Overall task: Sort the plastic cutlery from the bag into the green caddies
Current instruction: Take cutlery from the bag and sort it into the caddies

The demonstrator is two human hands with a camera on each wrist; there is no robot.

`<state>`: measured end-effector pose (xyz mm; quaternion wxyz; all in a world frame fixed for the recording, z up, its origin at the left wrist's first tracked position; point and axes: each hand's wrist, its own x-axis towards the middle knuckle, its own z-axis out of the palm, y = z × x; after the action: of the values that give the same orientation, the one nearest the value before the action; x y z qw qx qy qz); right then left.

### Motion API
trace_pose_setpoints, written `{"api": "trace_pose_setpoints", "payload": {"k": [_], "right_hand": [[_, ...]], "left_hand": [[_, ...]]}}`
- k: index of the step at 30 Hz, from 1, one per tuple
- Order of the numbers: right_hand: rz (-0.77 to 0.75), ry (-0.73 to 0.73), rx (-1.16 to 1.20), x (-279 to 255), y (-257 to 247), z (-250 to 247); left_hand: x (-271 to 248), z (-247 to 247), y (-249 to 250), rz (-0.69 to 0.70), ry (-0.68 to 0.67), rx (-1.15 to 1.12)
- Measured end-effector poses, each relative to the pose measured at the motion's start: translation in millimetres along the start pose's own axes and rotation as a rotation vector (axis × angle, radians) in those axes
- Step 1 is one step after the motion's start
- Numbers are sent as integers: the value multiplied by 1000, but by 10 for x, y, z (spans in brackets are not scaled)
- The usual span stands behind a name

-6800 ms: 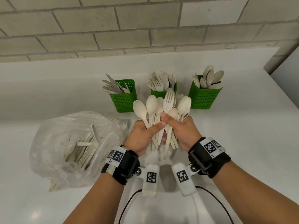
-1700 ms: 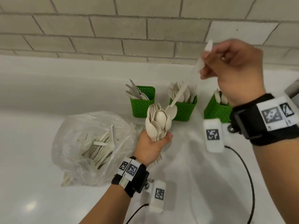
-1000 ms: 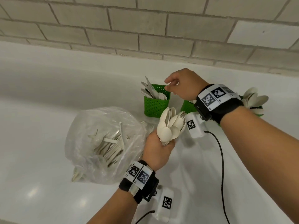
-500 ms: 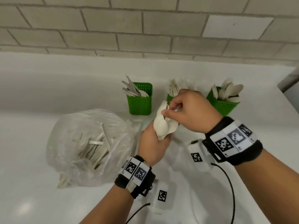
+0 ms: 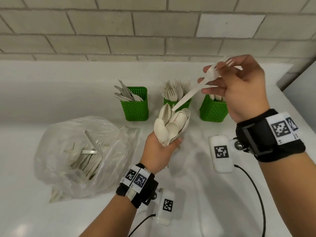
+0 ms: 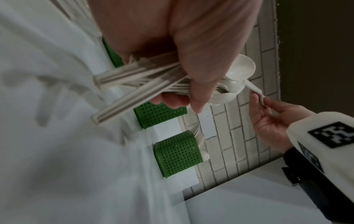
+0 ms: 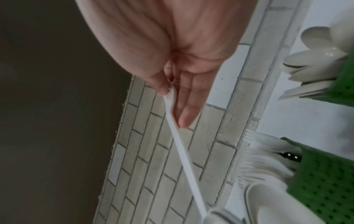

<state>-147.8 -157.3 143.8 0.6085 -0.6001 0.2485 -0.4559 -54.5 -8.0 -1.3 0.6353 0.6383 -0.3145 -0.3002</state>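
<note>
Head camera looks steeply down over both forearms at the counter (image 5: pixel 239 211) and brick wall (image 5: pixel 119 28). Left wrist camera sits close under the left hand (image 6: pixel 191 50), facing along the fingers toward the wall. Right wrist camera, equally close beneath the right hand (image 7: pixel 172 45), faces likewise. All three share the green caddies (image 5: pixel 135 106).

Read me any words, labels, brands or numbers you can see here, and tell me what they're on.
No readable text anywhere.
Wristbands and: square black-and-white code tags, with tiny print beside them, too small to read.
White camera pods and: code tags only, no words.
Caddies, cutlery, bag: unmarked.
</note>
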Motion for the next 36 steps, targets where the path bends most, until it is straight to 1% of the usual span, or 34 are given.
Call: {"api": "trace_pose_setpoints", "payload": {"k": [4,6,9,12,16,18,20,21,24,25,26,27,28,29,30,31,32,33,34,36], "right_hand": [[-129,18,-35,84,-39,-91],[-167,21,-48,154,-25,-136],[-184,8,-103,286,52,-174],[-167,1,-245,397,162,-153],[-163,-31,-441,534,417,-65],[-158,-66,-546,596,571,-3],[-157,-121,-709,628,722,47],[-167,-169,-829,635,785,65],[-152,-393,-1229,581,912,129],[-152,-435,-1303,560,921,149],[-170,-427,-1320,534,894,168],[-183,-378,-1252,501,851,185],[-167,-327,-1104,430,771,209],[-125,-316,-916,348,696,232],[-44,-377,-744,239,615,264],[61,-473,-614,119,553,294],[126,-562,-552,11,534,306],[140,-612,-514,-71,554,307],[128,-612,-488,-125,592,292],[137,-527,-428,-168,665,236]], "left_hand": [[3,-33,-41,-33,-6,-36],[7,-48,-29,-67,3,-101],[5,-71,36,-108,19,-249],[17,-101,116,-123,-4,-345],[41,-156,168,-176,-55,-472],[42,-174,181,-188,-74,-512],[42,-181,192,-197,-78,-531],[42,-182,198,-199,-74,-532],[46,-184,215,-170,-48,-494],[48,-186,215,-156,-37,-477],[49,-187,214,-145,-27,-464],[52,-191,212,-139,-14,-456],[53,-194,210,-137,-2,-452],[54,-194,210,-142,5,-451],[56,-194,213,-148,9,-456],[57,-190,220,-157,12,-467],[54,-180,236,-167,14,-479],[53,-167,259,-177,14,-492],[45,-154,280,-189,12,-506],[29,-135,300,-214,2,-528]]}}
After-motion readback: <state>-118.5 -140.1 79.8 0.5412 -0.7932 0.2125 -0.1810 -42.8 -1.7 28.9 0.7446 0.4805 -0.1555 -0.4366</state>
